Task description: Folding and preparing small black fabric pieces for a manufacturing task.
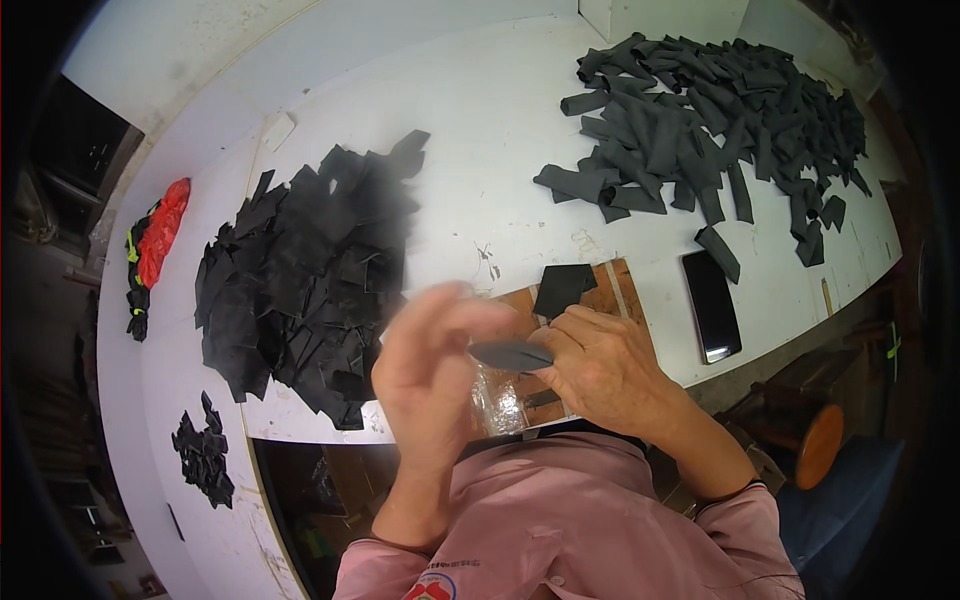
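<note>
My right hand (605,365) pinches a folded dark grey piece of sheet material (512,356), which points left from its fingers. Close by on the left is my left hand (428,350), raised and smeared by motion; its grip does not show. A flat black cut piece (565,288) lies beyond my right hand on a brown board (625,292) in front of me. Part of the board carries shiny clear film (500,402).
A large heap of flat black pieces (310,270) lies left, a smaller cluster (203,455) nearer. Many folded or rolled dark pieces (690,120) cover the far right of the white table (480,130). A phone (711,305) lies right; a red plastic bag (163,235) lies far left.
</note>
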Motion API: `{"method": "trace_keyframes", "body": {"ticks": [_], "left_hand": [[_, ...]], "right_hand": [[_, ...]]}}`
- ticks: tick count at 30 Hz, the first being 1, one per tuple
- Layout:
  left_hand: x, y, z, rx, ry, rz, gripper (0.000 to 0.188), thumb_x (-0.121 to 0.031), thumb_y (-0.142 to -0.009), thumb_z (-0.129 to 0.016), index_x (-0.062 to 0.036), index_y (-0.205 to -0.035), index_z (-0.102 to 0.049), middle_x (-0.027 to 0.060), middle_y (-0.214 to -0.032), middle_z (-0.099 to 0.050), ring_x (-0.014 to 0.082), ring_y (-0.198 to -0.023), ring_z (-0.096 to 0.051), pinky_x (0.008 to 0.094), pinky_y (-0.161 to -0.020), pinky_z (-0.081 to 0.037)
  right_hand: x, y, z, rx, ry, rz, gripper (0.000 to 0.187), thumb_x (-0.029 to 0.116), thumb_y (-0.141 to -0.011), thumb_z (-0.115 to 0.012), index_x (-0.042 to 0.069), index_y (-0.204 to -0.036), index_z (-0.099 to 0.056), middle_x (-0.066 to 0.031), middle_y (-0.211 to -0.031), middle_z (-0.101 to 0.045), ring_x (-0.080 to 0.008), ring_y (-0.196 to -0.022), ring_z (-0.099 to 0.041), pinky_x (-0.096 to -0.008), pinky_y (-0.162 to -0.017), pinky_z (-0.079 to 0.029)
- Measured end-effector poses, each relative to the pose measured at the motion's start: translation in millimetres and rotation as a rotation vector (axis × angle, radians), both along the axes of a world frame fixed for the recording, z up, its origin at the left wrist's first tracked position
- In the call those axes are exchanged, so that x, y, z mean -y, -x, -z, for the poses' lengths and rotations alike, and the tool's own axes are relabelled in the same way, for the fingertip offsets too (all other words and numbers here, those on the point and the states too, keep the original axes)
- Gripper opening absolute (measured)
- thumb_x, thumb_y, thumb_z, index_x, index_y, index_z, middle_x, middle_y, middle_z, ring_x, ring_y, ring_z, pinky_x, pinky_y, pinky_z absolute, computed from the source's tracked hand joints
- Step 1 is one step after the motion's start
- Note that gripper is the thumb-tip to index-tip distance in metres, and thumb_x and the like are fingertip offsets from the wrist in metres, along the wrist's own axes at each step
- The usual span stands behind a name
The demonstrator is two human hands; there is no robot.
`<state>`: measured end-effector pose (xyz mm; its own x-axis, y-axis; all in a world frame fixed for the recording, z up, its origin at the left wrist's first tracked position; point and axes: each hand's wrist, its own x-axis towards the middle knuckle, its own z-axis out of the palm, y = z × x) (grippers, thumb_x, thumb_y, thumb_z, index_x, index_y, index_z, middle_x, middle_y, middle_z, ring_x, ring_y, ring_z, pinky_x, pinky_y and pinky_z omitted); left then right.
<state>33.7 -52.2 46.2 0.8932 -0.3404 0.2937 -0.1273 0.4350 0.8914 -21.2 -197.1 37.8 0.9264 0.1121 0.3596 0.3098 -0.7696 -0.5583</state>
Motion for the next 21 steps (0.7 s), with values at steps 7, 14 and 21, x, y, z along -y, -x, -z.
{"method": "trace_keyframes", "body": {"ticks": [7,14,21], "left_hand": [[-11.5,-8.5,14.7,-0.071,0.181,0.063,0.015,-0.014,-0.078,-0.062,-0.0015,-0.083,-0.055,0.0124,-0.078,-0.06,0.0232,-0.081,-0.051,0.0373,-0.079,-0.037],[-9.2,-7.2,16.6,-0.077,-0.01,0.07,0.017,-0.015,-0.075,-0.065,0.0003,-0.077,-0.057,0.0119,-0.076,-0.06,0.0223,-0.077,-0.053,0.036,-0.078,-0.039],[-8.0,-6.9,25.3,0.051,-0.14,0.062,0.021,-0.017,-0.076,-0.065,0.0019,-0.081,-0.057,0.0137,-0.08,-0.061,0.0219,-0.079,-0.054,0.034,-0.076,-0.041]], "right_hand": [[-0.8,-2.3,0.8,0.038,0.087,0.007,0.02,0.017,-0.072,-0.063,0.002,-0.066,-0.051,-0.0083,-0.061,-0.049,-0.0232,-0.059,-0.051,-0.0341,-0.049,-0.042],[-0.3,-1.5,26.7,0.046,0.045,0.01,0.023,0.017,-0.069,-0.066,0.004,-0.061,-0.048,-0.0089,-0.057,-0.049,-0.0245,-0.054,-0.052,-0.0342,-0.046,-0.041],[0.6,2.4,34.8,0.085,0.003,0.022,0.023,0.02,-0.07,-0.065,0.004,-0.062,-0.05,-0.0089,-0.056,-0.049,-0.0243,-0.054,-0.054,-0.0339,-0.046,-0.042]]}}
